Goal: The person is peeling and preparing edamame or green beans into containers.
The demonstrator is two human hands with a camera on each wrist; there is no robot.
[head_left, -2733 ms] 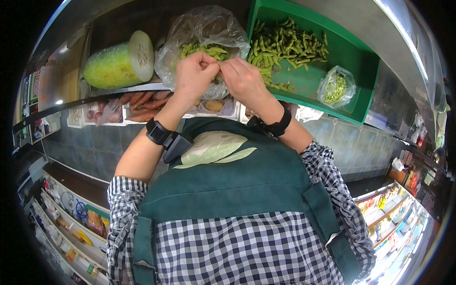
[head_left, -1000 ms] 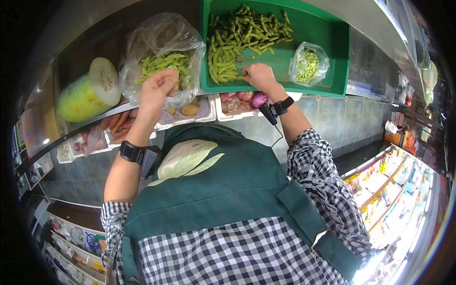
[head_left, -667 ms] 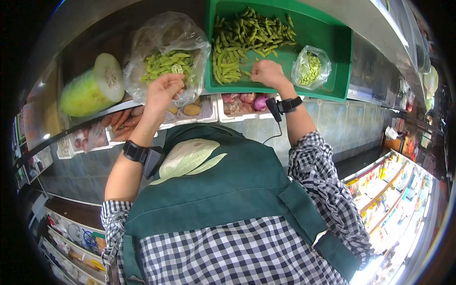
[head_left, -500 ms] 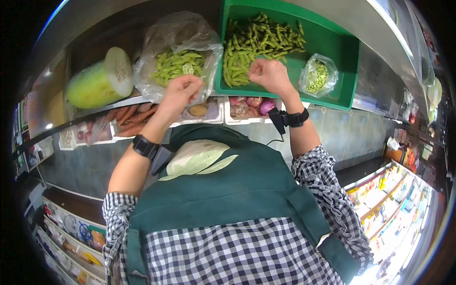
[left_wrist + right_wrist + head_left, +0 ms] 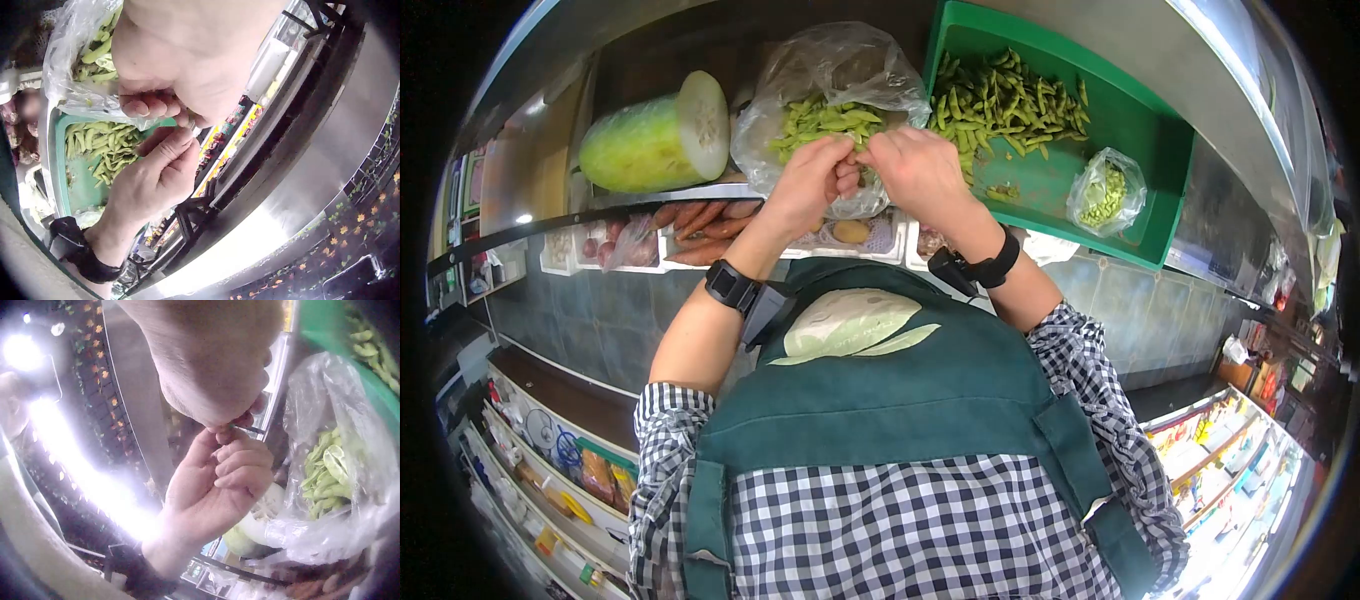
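Both hands meet fingertip to fingertip over the front of a clear plastic bag [image 5: 760, 125] of green pods [image 5: 825, 120]. The left hand [image 5: 805, 185] and the right hand [image 5: 922, 175] have curled fingers and pinch a small green pod between them; a sliver of green [image 5: 231, 426] shows in the right wrist view, the rest is hidden by the fingers. In the bag lies a pale slice-like piece [image 5: 335, 464]. To the right, a green tray [image 5: 1040, 185] holds a heap of pods [image 5: 1010, 100].
A small bag of shelled beans [image 5: 1106, 192] sits at the tray's right end. Left of the large bag lies a cut, wrapped winter melon [image 5: 655, 140]. Below the counter edge are crates with carrots or sweet potatoes [image 5: 705, 225], potatoes [image 5: 850, 232] and onions.
From the tray's front, the right hand has moved left to meet the left hand at the bag. In the head view, bag and tray appear shifted right as the view turned.
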